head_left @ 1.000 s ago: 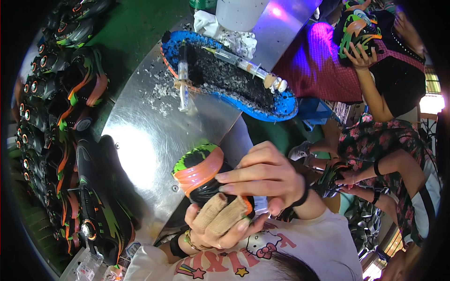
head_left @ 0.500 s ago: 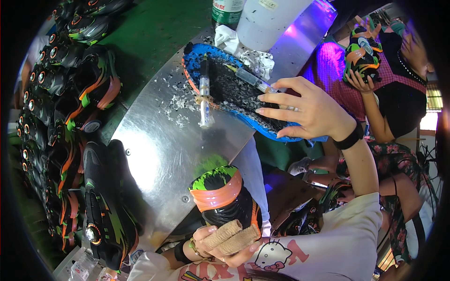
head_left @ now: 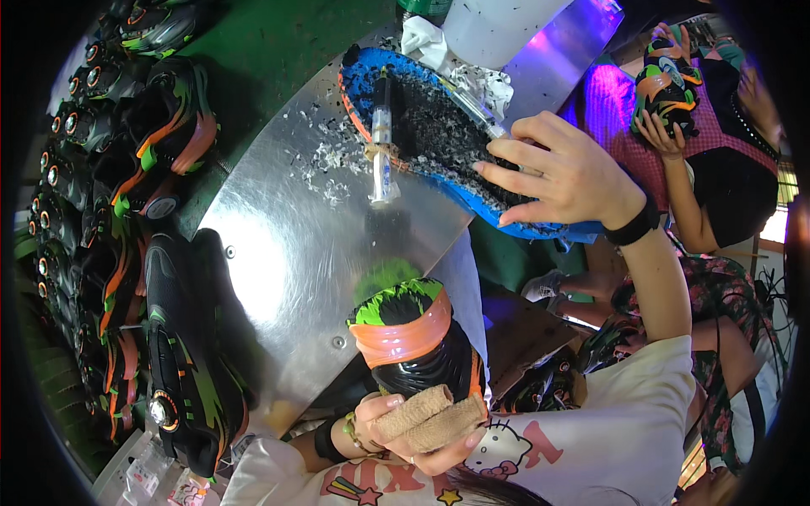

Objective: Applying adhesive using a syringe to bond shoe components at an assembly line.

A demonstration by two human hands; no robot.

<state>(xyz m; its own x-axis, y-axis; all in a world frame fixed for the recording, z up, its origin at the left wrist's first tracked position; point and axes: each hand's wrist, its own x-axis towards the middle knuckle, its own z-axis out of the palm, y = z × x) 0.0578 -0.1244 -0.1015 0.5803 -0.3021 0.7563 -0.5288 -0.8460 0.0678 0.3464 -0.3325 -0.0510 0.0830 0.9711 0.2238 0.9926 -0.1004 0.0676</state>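
My left hand [head_left: 426,430], with tan cloth wraps [head_left: 430,413] over two fingers, is closed around a black shoe [head_left: 405,337] with a glossy orange band and a green-and-black end. That shoe is held up close to my body. Over a blue tray [head_left: 468,201] of black and grey flecks, my right hand [head_left: 561,173] has its fingers apart. Its index finger is beside the end of a syringe [head_left: 472,108] lying across the tray; the thumb is well away from it. A second syringe [head_left: 382,143], with a brownish band around it, rests over the tray's near edge.
Several black, orange and green shoes [head_left: 93,211] are crowded at the left; one shoe [head_left: 181,354] stands nearer. White crumpled tissue [head_left: 485,84] and a white container [head_left: 502,34] sit behind the tray on the metal sheet [head_left: 278,211]. At the right, a person holds a shoe [head_left: 666,93].
The syringe by my right hand has shifted toward the far side of the tray and turned a little. My view has tilted slightly; my left hand keeps its hold on the shoe.
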